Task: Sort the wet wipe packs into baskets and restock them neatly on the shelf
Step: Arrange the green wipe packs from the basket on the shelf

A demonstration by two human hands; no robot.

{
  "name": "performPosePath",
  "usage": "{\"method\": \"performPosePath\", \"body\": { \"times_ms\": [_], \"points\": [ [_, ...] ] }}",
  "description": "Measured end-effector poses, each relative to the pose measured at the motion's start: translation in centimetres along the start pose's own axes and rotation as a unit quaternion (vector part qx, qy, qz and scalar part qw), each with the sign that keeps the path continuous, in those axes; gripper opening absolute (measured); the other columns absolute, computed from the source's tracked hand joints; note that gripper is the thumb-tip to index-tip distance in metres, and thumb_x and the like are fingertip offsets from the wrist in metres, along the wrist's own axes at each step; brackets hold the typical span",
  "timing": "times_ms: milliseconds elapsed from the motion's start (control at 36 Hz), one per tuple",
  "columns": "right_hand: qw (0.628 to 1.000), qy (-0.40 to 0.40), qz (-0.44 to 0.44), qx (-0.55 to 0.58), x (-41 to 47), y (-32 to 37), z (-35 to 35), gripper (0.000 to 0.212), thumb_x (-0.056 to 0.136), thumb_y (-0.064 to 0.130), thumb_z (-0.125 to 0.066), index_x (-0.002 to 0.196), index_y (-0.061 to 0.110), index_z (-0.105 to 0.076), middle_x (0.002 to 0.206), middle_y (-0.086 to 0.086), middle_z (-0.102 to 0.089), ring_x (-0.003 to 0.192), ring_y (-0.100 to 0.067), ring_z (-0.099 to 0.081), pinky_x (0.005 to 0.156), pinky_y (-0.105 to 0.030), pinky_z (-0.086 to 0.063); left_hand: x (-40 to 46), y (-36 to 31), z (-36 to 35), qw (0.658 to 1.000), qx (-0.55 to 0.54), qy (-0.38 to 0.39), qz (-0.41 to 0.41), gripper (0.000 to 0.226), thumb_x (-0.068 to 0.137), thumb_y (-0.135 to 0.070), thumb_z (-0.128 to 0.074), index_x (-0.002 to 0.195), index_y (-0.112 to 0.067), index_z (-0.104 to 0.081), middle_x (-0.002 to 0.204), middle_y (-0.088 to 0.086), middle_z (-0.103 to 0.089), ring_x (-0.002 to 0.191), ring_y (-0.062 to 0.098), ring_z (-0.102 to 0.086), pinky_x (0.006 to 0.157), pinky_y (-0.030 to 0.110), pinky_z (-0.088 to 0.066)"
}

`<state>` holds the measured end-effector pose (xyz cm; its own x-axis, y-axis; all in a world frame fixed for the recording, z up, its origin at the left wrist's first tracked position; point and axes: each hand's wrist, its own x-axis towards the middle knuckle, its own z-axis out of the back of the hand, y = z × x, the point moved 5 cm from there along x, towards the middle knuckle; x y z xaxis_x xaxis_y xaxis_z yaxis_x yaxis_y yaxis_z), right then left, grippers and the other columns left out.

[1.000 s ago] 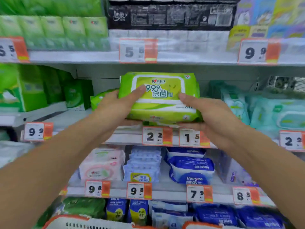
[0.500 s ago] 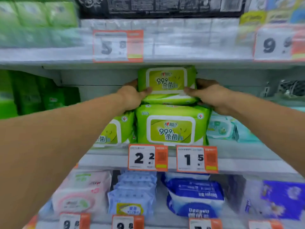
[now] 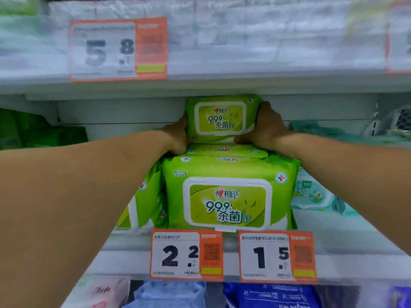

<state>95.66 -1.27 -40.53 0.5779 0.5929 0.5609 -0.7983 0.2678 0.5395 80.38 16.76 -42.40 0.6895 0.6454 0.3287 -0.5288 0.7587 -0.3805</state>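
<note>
Left hand (image 3: 178, 135) and right hand (image 3: 268, 127) grip the short ends of a soft green plastic wet-wipe pack (image 3: 220, 117) — long axis spanning between them — just above the green stacked packs (image 3: 226, 192).

pack (image 3: 222, 117): off shelf front, now atop rear stack | hands (image 3: 178, 135) (image 3: 266, 127): reached deeper, gripping its ends

Scene was evenly and brightly lit; no glare was noted. Upper shelf (image 3: 222, 85) and frame edges were smeared by motion blur; wide-angle bowing was seen. Centre green pack (image 3: 226, 203) was rendered sharp.
</note>
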Motion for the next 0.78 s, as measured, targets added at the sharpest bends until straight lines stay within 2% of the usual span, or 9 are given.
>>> {"method": "performPosePath", "body": {
  "times_ms": [222,306,361,417,472,500,556,639,778],
  "points": [
    [0.996,0.043,-0.021,-0.073,1.9,-1.0,-1.7,0.083,0.087,0.036,-0.076,0.144,-0.004,-0.029,0.144,-0.023,-0.046,0.133,-0.037,-0.045,0.101,-0.036,-0.04,2.1,0.6,-0.7,0.993,0.102,0.051,-0.002,0.085,0.101,-0.048,-0.041,0.151,-0.032,0.026,0.16,0.012,-0.028,0.139,0.032,-0.041,0.114,0.042,-0.034],
    [0.994,0.049,0.0,-0.102,2.3,-0.8,-1.8,0.086,0.083,0.041,-0.079,0.145,0.002,-0.035,0.144,-0.018,-0.048,0.133,-0.035,-0.047,0.103,-0.034,-0.04,2.6,0.5,-0.6,0.994,0.102,0.034,-0.008,0.083,0.101,-0.044,-0.046,0.154,-0.034,0.017,0.157,0.013,-0.035,0.137,0.032,-0.042,0.113,0.042,-0.035],
    [0.989,0.057,0.002,-0.139,2.7,-0.8,-1.6,0.083,0.076,0.048,-0.082,0.137,0.005,-0.046,0.136,-0.015,-0.055,0.127,-0.034,-0.052,0.094,-0.032,-0.044,2.8,0.4,-0.6,0.994,0.103,0.015,-0.018,0.08,0.1,-0.042,-0.05,0.157,-0.033,0.005,0.156,0.013,-0.038,0.137,0.032,-0.043,0.112,0.04,-0.036],
    [0.979,0.048,0.015,-0.199,2.4,-0.3,-0.8,0.066,0.073,0.05,-0.084,0.115,0.008,-0.059,0.119,-0.014,-0.06,0.116,-0.035,-0.057,0.079,-0.03,-0.041,2.9,0.4,-0.6,0.992,0.12,-0.003,-0.025,0.073,0.101,-0.043,-0.049,0.158,-0.031,-0.005,0.156,0.012,-0.038,0.137,0.032,-0.043,0.111,0.039,-0.037],
    [0.969,-0.01,0.083,-0.234,1.8,0.8,0.5,0.039,0.075,0.042,-0.082,0.094,0.015,-0.063,0.104,-0.012,-0.062,0.108,-0.035,-0.061,0.075,-0.03,-0.04,3.1,0.5,-0.8,0.992,0.125,-0.01,-0.026,0.069,0.102,-0.042,-0.047,0.158,-0.03,-0.009,0.156,0.012,-0.037,0.138,0.033,-0.042,0.111,0.038,-0.037],
    [0.965,-0.031,0.141,-0.221,1.5,1.4,0.8,0.027,0.079,0.035,-0.08,0.094,0.017,-0.066,0.103,-0.009,-0.065,0.106,-0.033,-0.062,0.076,-0.03,-0.042,3.2,0.6,-0.8,0.992,0.122,-0.011,-0.028,0.068,0.102,-0.041,-0.046,0.158,-0.03,-0.009,0.157,0.012,-0.036,0.138,0.032,-0.041,0.111,0.037,-0.036],
    [0.953,0.034,0.256,-0.156,0.4,2.6,-0.2,0.025,0.089,0.023,-0.073,0.114,0.02,-0.07,0.113,-0.003,-0.067,0.109,-0.025,-0.061,0.087,-0.028,-0.044,3.2,0.8,-1.0,0.993,0.11,-0.004,-0.031,0.068,0.103,-0.039,-0.045,0.159,-0.03,-0.006,0.158,0.012,-0.035,0.139,0.032,-0.04,0.112,0.036,-0.035],
    [0.903,0.205,0.324,-0.194,-0.3,2.9,-3.3,0.044,0.102,0.025,-0.054,0.146,0.029,-0.049,0.155,0.003,-0.043,0.138,-0.021,-0.039,0.117,-0.032,-0.027,3.2,0.7,-1.3,0.996,0.085,0.014,-0.034,0.07,0.103,-0.039,-0.043,0.158,-0.03,-0.001,0.158,0.012,-0.034,0.139,0.031,-0.04,0.113,0.036,-0.034],
    [0.832,0.237,0.322,-0.384,0.7,3.3,-4.6,0.048,0.108,0.038,-0.029,0.155,0.032,-0.029,0.162,0.008,-0.029,0.133,-0.03,-0.035,0.116,-0.037,-0.022,2.8,0.4,-1.4,0.997,0.055,0.039,-0.023,0.065,0.106,-0.037,-0.034,0.158,-0.029,0.004,0.16,0.011,-0.028,0.143,0.028,-0.035,0.114,0.031,-0.028]
  ]
}}
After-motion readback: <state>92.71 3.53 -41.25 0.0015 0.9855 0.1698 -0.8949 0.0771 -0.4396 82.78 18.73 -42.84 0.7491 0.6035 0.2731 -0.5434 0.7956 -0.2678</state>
